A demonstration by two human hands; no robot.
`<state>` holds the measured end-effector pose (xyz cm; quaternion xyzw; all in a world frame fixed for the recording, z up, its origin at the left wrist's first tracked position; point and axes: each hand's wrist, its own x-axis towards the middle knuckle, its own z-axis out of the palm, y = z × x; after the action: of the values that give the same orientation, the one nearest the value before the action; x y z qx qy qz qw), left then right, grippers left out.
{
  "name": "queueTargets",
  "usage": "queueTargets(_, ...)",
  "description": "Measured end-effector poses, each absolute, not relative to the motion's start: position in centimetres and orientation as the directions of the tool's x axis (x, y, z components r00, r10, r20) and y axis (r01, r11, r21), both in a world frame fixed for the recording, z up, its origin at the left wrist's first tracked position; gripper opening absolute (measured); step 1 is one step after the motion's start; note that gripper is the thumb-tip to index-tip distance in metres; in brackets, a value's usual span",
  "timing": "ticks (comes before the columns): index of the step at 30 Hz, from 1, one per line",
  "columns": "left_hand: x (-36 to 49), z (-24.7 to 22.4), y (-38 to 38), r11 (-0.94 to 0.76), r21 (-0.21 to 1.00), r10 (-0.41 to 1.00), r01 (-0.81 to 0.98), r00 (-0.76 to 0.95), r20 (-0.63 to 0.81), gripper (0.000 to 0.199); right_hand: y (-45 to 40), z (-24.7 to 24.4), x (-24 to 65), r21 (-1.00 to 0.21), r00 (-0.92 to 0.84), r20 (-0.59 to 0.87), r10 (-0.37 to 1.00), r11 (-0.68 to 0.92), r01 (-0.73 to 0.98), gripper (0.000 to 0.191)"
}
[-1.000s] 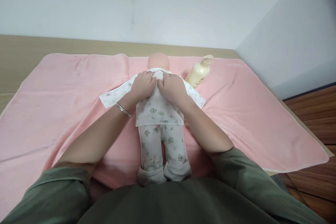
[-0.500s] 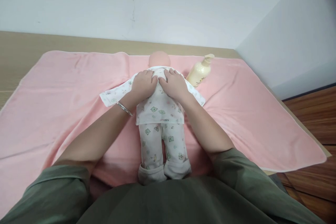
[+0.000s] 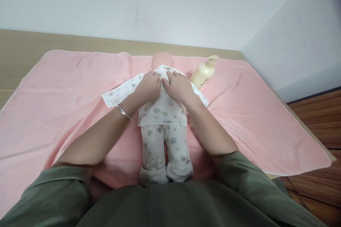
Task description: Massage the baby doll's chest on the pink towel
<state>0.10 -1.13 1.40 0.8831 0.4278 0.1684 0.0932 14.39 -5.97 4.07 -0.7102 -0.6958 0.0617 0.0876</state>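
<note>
A baby doll lies stretched out, its smooth bald head [image 3: 162, 59] at the far end. It is dressed in a white printed shirt [image 3: 165, 111] and matching trousers [image 3: 153, 145] with cuffs rolled at the feet. My left hand [image 3: 150, 86], a silver bangle at its wrist, has its fingers curled on the shirt near the collar, where the cloth bunches up. Across from it, my right hand [image 3: 178, 86] rests on the shirt's upper right with fingers stretched out and thumb apart. Both hands cover part of the doll's upper body.
Beneath the doll spreads a pink blanket [image 3: 253, 113] over a wooden tabletop [image 3: 23, 42]. A cream pump bottle [image 3: 204, 72] leans to the right of the doll's shoulder. White walls [image 3: 186, 10] stand behind and at right, with brown wood panelling [image 3: 319, 120] lower right.
My left hand's fingers have curled in, and the shirt cloth by the collar is now bunched and drawn up toward the head. My right hand has barely shifted.
</note>
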Motion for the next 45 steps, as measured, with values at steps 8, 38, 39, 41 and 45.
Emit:
queueTargets(8, 0.1, 0.0, 0.4, -0.522, 0.327, 0.853, 0.788, 0.474, 0.217, 0.037, -7.9, 5.9, 12.7, -0.05, -0.009, 0.02, 1.0, 0.01, 0.999, 0.048)
queueTargets(38, 0.6, -1.1, 0.5, -0.365, 0.575, 0.931, 0.732, 0.292, 0.219, 0.056, -6.9, 5.0, 13.5, -0.016, -0.208, 0.075, 0.975, 0.209, 0.978, 0.048)
queueTargets(39, 0.6, -1.3, 0.6, -0.368, 0.568, 0.93, 0.736, 0.291, 0.226, 0.057, -6.6, 4.7, 13.6, -0.033, -0.199, 0.082, 0.977, 0.203, 0.979, 0.048)
queueTargets(41, 0.6, -1.8, 0.7, -0.364, 0.566, 0.931, 0.74, 0.282, 0.23, 0.057, -5.9, 3.9, 14.0, -0.08, -0.18, 0.105, 0.978, 0.188, 0.979, 0.051)
queueTargets(45, 0.5, -2.3, 1.0, -0.38, 0.558, 0.924, 0.738, 0.282, 0.257, 0.058, -4.9, 2.4, 14.4, -0.141, -0.14, 0.154, 0.978, 0.162, 0.977, 0.056)
